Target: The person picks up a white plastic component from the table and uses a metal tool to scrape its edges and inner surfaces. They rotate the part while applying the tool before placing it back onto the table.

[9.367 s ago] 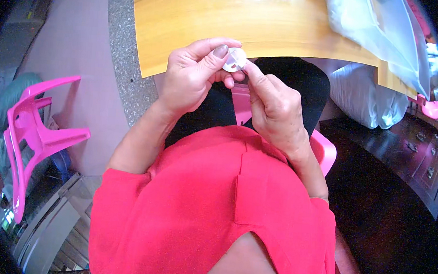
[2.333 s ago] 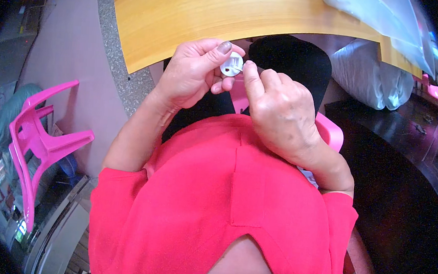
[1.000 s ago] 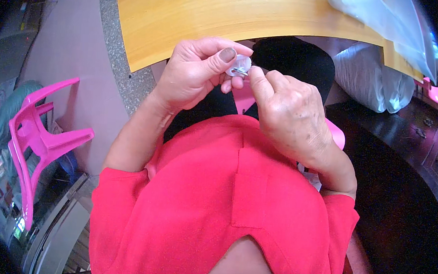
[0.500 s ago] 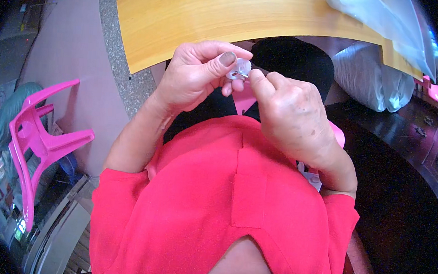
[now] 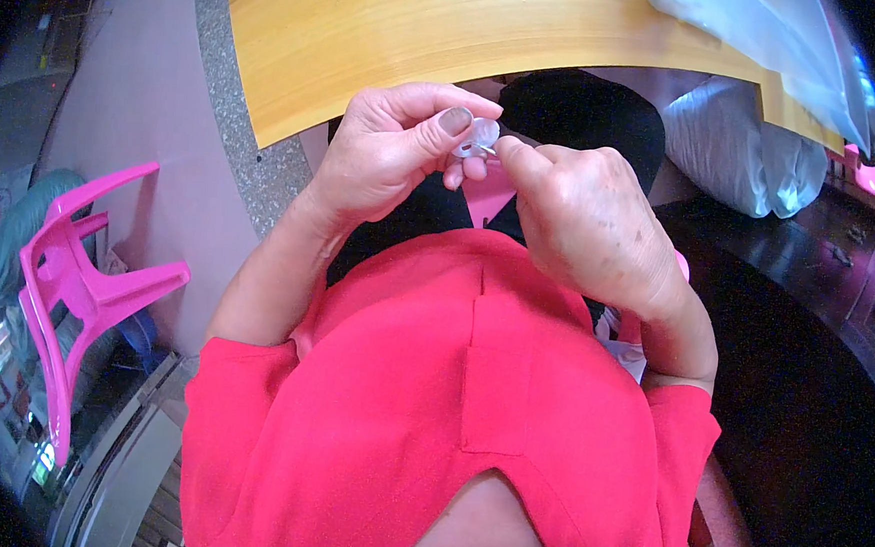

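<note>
While both forearms reach up from the person's lap, a small round white piece [image 5: 483, 133] sits in the air above the thighs, just short of the tabletop [image 5: 453, 24] and not resting on it. The left hand [image 5: 385, 155] grips it, thumb pressed on its near left side, the index finger stretched along its upper edge and other fingertips curled beneath. A thin shaft [image 5: 487, 149] lies against the piece's lower right part; its far end runs into the fingertips of the right hand [image 5: 601, 223], which pinches it between thumb and bent index finger. Whether the shaft passes into the piece or only touches its face is too small to tell.

Below the hands, black trousers [image 5: 588, 112] cover the legs, with a pink seat [image 5: 488, 198] showing between them, and a red top [image 5: 370, 400] fills the lower middle. On the tabletop's right side lies a translucent plastic sheet or bag [image 5: 747, 42]; under that side stands a stuffed whitish bag [image 5: 720, 155]. Well off to the left is a pink plastic chair [image 5: 82, 272].
</note>
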A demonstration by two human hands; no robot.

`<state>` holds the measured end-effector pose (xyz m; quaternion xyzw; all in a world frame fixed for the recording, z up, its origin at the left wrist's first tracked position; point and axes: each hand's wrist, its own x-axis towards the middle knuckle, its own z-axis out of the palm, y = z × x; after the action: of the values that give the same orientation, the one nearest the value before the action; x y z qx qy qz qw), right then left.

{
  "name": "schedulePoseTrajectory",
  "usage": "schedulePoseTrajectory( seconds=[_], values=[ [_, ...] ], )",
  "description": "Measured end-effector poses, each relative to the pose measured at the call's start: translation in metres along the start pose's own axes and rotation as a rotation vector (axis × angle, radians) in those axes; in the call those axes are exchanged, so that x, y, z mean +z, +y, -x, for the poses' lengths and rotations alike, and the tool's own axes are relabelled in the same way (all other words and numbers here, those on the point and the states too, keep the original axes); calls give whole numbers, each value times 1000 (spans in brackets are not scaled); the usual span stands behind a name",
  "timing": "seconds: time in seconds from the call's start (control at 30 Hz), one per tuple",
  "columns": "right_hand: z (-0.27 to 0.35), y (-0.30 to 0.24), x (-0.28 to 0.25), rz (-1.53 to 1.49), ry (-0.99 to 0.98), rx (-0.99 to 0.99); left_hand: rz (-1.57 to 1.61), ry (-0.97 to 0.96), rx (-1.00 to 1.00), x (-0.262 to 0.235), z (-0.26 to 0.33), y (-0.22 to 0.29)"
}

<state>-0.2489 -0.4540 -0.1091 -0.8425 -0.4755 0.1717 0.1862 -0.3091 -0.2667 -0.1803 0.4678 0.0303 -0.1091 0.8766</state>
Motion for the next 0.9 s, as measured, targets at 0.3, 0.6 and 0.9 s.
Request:
schedulePoseTrajectory(
  seconds=[0.3, 0.6, 0.9],
  values=[
    [0, 2, 1, -28, -27, 29, -8, 6, -3, 2, -1, 0],
    [-3, 7, 1, -40, -97, 43, 33, -9, -8, 2, -1, -2],
    [-3, 8, 1, -74, -92, 46, 78, -19, -30, 2, -2, -2]
  ],
)
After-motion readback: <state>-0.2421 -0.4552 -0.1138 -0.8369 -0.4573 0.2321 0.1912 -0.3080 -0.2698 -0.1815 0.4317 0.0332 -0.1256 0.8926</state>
